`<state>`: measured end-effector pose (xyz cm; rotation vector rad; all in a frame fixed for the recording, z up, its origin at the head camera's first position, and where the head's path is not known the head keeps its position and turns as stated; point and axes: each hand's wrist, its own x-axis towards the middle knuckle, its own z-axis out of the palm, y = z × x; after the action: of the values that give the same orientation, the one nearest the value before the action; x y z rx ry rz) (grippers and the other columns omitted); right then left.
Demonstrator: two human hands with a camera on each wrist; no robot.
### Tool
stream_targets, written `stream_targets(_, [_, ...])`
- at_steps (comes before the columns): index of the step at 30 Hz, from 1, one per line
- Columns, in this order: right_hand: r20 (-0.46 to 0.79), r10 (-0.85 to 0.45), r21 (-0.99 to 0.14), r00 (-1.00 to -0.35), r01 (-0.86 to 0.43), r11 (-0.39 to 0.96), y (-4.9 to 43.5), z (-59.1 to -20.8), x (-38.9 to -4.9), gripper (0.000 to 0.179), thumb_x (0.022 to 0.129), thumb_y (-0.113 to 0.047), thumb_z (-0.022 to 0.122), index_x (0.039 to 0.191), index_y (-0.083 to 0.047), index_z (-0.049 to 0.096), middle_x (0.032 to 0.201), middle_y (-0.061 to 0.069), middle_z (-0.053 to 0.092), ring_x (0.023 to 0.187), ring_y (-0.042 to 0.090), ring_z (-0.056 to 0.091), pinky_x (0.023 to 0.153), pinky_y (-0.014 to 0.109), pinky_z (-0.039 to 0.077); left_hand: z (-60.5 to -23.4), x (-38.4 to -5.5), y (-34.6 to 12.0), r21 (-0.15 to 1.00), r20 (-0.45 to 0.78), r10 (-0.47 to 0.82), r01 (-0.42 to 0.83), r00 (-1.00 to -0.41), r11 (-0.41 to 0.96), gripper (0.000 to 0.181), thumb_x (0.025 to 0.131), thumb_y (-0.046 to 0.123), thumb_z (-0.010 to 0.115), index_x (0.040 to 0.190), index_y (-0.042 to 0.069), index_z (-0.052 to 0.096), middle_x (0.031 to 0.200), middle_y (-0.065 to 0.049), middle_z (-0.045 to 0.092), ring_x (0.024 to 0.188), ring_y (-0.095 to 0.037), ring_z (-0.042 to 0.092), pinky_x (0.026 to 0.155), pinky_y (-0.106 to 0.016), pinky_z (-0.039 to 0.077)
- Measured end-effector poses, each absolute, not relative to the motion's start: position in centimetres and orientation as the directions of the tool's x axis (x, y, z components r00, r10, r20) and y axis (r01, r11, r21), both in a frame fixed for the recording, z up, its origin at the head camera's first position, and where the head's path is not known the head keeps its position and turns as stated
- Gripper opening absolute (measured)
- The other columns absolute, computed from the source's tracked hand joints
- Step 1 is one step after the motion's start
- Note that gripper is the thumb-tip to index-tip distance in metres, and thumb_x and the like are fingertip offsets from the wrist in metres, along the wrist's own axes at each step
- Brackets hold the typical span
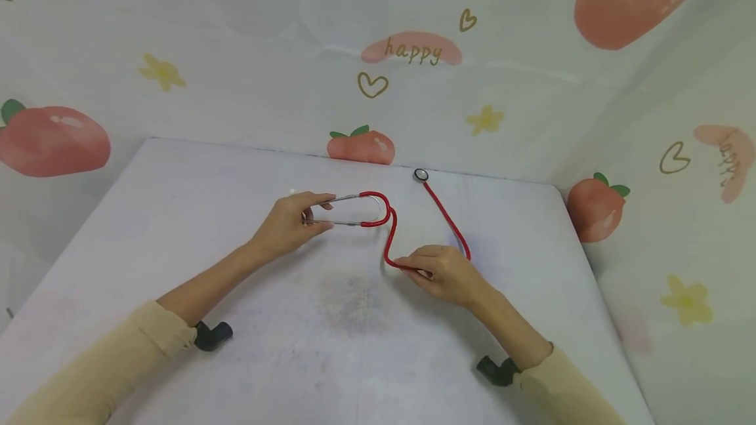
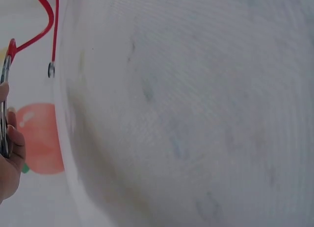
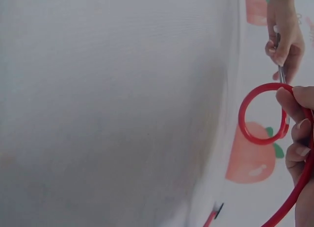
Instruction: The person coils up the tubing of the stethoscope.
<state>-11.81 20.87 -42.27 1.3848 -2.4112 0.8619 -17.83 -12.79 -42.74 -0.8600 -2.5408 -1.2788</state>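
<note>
A stethoscope with red tubing (image 1: pixel 390 236) and silver metal ear tubes (image 1: pixel 339 222) is held above the white table. My left hand (image 1: pixel 291 223) grips the metal ear tubes near their ends, thumb on the lower one and fingers at the upper one. With thumb and fingers my right hand (image 1: pixel 444 274) pinches the red tube partway along its length. From there the tube runs back to the round chest piece (image 1: pixel 420 175), near the table's far edge. In the right wrist view the red tubing (image 3: pixel 244 114) makes a loop beside the right fingers.
The white table (image 1: pixel 283 359) bears faint smudges. A white cloth backdrop (image 1: pixel 266 38) with printed peaches, hearts and flowers rises behind it and along the right side. Black wrist mounts (image 1: pixel 214 336) show below each forearm.
</note>
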Motion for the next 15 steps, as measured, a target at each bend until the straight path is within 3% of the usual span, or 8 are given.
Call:
stream_targets(5, [0.493, -0.690, -0.400, -0.530, -0.843, 0.361, 20.5, -41.8, -12.0, 0.035, 0.072, 0.001, 0.085, 0.105, -0.010, 0.079, 0.088, -0.004, 0.075, 0.074, 0.004, 0.067, 0.061, 0.013, 0.047, -42.8, -17.8, -12.4, 0.683, 0.390, 0.429, 0.569, -0.814, 0.459, 0.051, 0.079, 0.007, 0.084, 0.128, 0.007, 0.067, 0.102, -0.007, 0.072, 0.066, -0.012, 0.054, 0.054, -0.022, 0.044])
stream_targets(10, [0.495, -0.684, -0.447, -0.535, -0.832, 0.328, 20.2, -41.6, -12.3, 0.030, 0.075, -0.001, 0.084, 0.102, -0.012, 0.080, 0.086, -0.007, 0.074, 0.069, 0.000, 0.060, 0.060, 0.012, 0.044, -42.8, -17.7, -11.9, 0.680, 0.389, 0.444, 0.577, -0.807, 0.453, 0.050, 0.079, 0.008, 0.084, 0.127, 0.006, 0.067, 0.101, -0.003, 0.072, 0.066, -0.011, 0.054, 0.055, -0.023, 0.044])
stream_targets(15, [0.511, -0.659, -0.523, -0.552, -0.808, 0.271, 19.8, -41.6, -12.5, 0.034, 0.071, 0.005, 0.084, 0.099, -0.012, 0.080, 0.082, -0.007, 0.073, 0.064, -0.001, 0.055, 0.056, 0.013, 0.042, -42.7, -17.5, -11.5, 0.695, 0.359, 0.454, 0.558, -0.815, 0.452, 0.051, 0.080, 0.009, 0.084, 0.128, 0.006, 0.067, 0.102, -0.007, 0.072, 0.066, -0.012, 0.054, 0.055, -0.024, 0.045])
